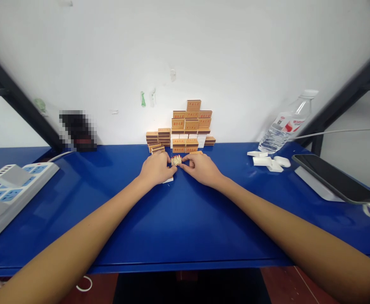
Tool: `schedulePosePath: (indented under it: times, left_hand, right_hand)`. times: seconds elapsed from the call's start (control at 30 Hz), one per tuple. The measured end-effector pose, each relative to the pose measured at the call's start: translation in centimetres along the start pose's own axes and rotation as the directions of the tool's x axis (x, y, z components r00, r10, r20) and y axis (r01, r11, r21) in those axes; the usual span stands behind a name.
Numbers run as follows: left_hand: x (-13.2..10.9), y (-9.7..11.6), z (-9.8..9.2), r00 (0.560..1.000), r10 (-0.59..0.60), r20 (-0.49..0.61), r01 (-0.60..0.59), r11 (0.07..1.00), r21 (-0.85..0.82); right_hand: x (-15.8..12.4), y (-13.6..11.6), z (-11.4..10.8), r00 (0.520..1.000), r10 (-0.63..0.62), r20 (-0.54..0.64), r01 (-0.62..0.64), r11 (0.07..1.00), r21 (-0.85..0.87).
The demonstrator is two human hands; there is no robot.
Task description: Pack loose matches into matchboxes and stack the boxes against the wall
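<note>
A small row of matches (176, 160) with red heads lies between my two hands, over the blue table. On its left side, my left hand (158, 167) has its thumb and index finger curled against the matches. The thumb and fingertips of my right hand (201, 166) pinch at the right end of the same row. Partly under my left hand is a white piece (168, 180), perhaps a matchbox tray. Just beyond the hands, orange-brown matchboxes (185, 145) stand in a stack against the wall, and one matchbox (196, 153) lies flat behind my right hand.
Smaller matchbox piles (163, 136) stand left of the main stack. On the right are a tilted water bottle (278, 126), a white earbud case (275, 165) and a phone (336, 177) on a stand. A power strip (23, 190) lies at the left on the blue table (185, 228).
</note>
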State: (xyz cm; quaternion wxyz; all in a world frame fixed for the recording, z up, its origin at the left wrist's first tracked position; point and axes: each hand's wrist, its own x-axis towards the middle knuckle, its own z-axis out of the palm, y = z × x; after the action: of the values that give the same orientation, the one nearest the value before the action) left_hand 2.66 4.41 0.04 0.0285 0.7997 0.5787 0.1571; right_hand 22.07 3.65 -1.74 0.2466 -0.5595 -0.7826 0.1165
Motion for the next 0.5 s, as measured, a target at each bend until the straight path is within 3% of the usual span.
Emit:
schedulePosePath:
  times: [0.2,0.33,0.4,0.5]
  left_hand:
    - [0.2,-0.1,0.3,1.0,0.02,-0.011,-0.02,1.0,-0.017]
    - [-0.1,-0.3,-0.4,0.998,0.049,-0.027,-0.05,0.999,-0.018]
    - [-0.6,-0.4,-1.0,0.99,0.119,-0.082,-0.117,0.993,0.022]
    - [-1.7,0.5,-2.5,0.936,0.285,-0.206,-0.276,0.958,0.072]
  right_hand:
    - [0.1,0.0,-0.3,1.0,-0.031,0.0,0.031,0.999,0.01]
    - [0.1,0.9,-2.9,0.984,0.008,-0.18,-0.014,0.999,-0.033]
    - [0.0,2.0,-4.3,0.953,0.034,-0.303,-0.067,0.993,-0.098]
    - [-0.1,3.8,-5.2,0.938,0.088,-0.336,-0.151,0.975,-0.165]
